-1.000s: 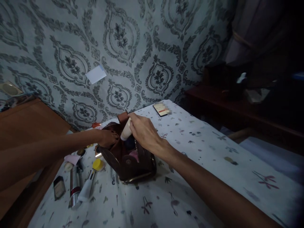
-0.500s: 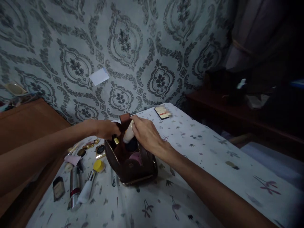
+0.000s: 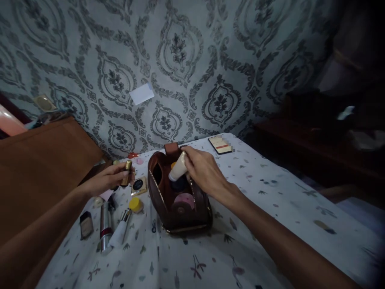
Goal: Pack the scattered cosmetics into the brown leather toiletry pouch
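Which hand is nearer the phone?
Right: the right hand is over the bag, just short of the phone; the left hand is farther off, left of the bag.

1. Passes from above into brown bag (image 3: 188, 220), left half; meets white tube (image 3: 179, 167) and right hand (image 3: 206, 168) opposite.
2. Snags just left on compact (image 3: 138, 185), yellow pot (image 3: 136, 205).
3. Runs free across cloth (image 3: 279, 188), beyond right forearm.

The left hand (image 3: 112, 176) is bare and fine-boned, with slim fingers, and its uncovered forearm (image 3: 57, 218) runs long and slender to the edge of view. The right hand (image 3: 204, 168) is bare too, smoothly rounded across the back, its uncovered forearm (image 3: 270, 237) narrow; the fingernails are too small to make out.
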`<state>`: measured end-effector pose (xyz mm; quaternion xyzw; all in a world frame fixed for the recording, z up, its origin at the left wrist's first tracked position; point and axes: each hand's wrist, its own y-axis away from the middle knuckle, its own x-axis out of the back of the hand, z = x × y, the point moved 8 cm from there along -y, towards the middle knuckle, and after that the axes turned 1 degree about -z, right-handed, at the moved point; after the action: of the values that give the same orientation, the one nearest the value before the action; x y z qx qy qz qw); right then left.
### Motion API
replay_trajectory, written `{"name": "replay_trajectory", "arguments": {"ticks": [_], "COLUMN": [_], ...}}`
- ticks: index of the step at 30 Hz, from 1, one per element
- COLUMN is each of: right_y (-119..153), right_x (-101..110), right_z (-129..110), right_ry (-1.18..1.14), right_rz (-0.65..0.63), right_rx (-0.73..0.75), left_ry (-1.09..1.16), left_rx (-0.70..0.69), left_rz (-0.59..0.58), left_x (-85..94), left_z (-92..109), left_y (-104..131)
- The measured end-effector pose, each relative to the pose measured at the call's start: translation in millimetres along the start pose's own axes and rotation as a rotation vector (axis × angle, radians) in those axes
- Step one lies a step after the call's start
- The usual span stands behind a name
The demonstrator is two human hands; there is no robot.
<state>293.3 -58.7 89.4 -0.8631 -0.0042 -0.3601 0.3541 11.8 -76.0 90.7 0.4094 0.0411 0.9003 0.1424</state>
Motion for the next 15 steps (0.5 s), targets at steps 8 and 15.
{"name": "replay_trajectory", "arguments": {"ticks": [8,15], "right_y": [-3.2,-2.2], "right_x": [1.6,-1.0], "right_z": [-3.0,-1.8], "right_ry": [0.056,0.045], "right_rz": [0.019,-0.021], "right_rx": [0.001,-0.030], "left_ry": [-0.018,-0.359], "left_rx": [0.162,0.203], "left_rz": [0.145,0.175], "left_x": [-8.1,-28.4], "left_z": [-96.2,-159.8], "left_y": [7.4,13.5]}}
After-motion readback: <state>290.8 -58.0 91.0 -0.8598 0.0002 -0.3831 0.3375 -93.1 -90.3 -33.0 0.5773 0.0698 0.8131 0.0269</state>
